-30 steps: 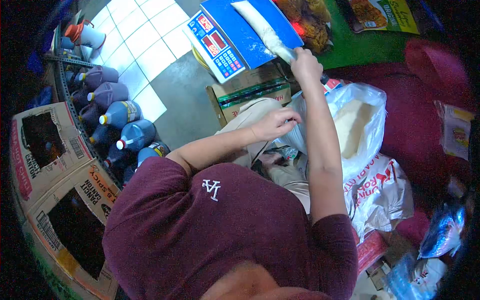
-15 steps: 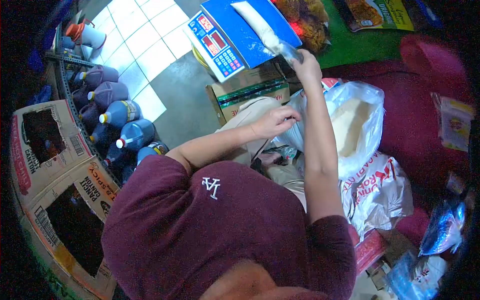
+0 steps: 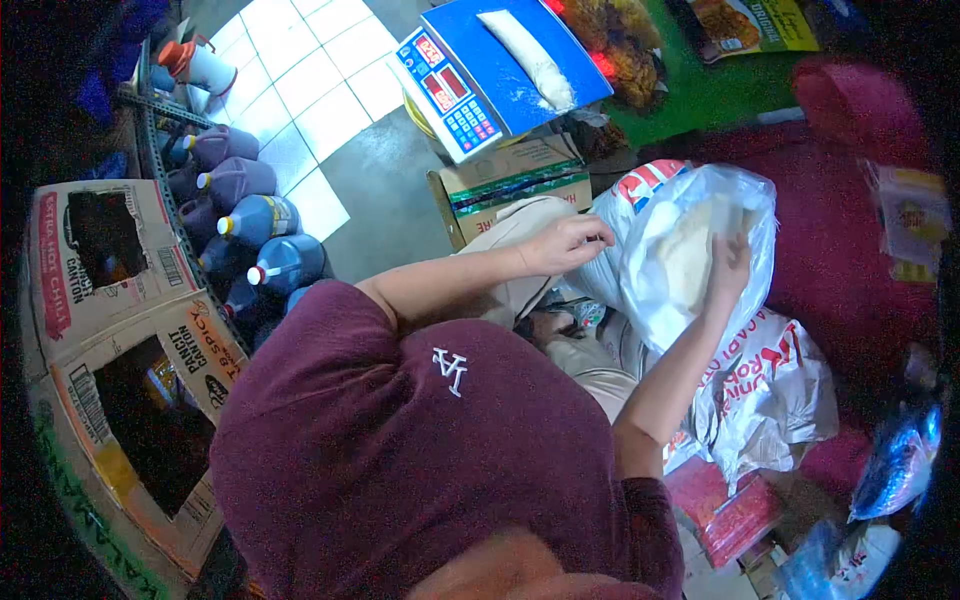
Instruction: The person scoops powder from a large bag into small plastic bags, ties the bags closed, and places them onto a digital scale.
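My left hand [image 3: 570,245] hovers over my lap beside the large plastic bag, fingers loosely bent with a gap at the thumb and nothing seen between them. At the mouth of that clear bag [image 3: 650,285], which holds pale powder [image 3: 685,258], my right hand [image 3: 731,265] grips a clear container [image 3: 736,215], blurred by motion. A long, narrow bag of white powder [image 3: 522,52] lies across the blue plate of a digital scale [image 3: 480,65]. Loose powder is scattered near its lower end. The scale's red digits are lit.
A cardboard box [image 3: 515,180] stands below the scale. Several jugs [image 3: 287,262] line a rack on the left, near cut-open cartons [image 3: 120,350]. Right of my lap are a printed white bag [image 3: 780,400] and red packs [image 3: 735,520]. Brown-filled bags [image 3: 625,50] sit beside the scale.
My right hand has moved from the scale down to the large bag with the clear container, leaving the narrow bag on the scale. My left hand stays nearly in place. The view has shifted slightly.
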The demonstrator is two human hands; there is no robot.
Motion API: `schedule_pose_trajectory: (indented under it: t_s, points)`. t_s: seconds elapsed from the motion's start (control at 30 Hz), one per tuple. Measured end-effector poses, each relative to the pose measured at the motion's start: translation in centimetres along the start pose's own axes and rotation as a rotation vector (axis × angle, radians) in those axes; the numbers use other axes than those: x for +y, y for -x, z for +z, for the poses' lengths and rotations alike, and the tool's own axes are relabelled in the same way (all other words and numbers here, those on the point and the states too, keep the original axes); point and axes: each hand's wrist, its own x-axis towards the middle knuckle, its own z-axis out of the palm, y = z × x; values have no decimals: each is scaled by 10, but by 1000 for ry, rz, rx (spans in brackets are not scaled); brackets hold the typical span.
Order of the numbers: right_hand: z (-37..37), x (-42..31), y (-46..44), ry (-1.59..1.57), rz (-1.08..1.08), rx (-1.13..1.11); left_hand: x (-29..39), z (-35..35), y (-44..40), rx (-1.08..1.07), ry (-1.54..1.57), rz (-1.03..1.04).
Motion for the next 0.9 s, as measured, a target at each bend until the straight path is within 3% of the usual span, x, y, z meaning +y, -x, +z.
schedule_pose_trajectory:
  t_s: [0.03, 0.1, 0.13, 0.17, 0.23, 0.37, 0.4, 0.47, 0.63, 0.9]
  points:
    - [-9, 22, -4, 79, 93, -117, 0, 2, 0, -13, -7, 4]
    - [-11, 72, 9, 456, -214, -128, 0, 9, 2, -25, -15, 17]
    - [-14, 68, 20, 511, -89, -152, 0, 8, -1, -27, -29, 34]
    - [-21, 65, 30, 504, -97, -153, 0, 5, -5, -22, -38, 35]
    - [-46, 65, 61, 428, -189, -67, 6, -4, -11, 53, 67, -184]
    - [-110, 86, 143, 450, -134, 264, -30, -61, -52, 340, -231, -53]
    - [-117, 101, 167, 418, -88, 353, -19, -76, -62, 357, -368, -163]
    - [-120, 135, 219, 442, -15, 451, -28, -101, -79, 397, -640, 8]
    - [-64, 159, 305, 394, 161, 413, -41, -116, -107, 263, -1116, -126]
    - [-65, 113, 286, 329, 262, 272, -66, -117, -127, 90, -1419, -173]
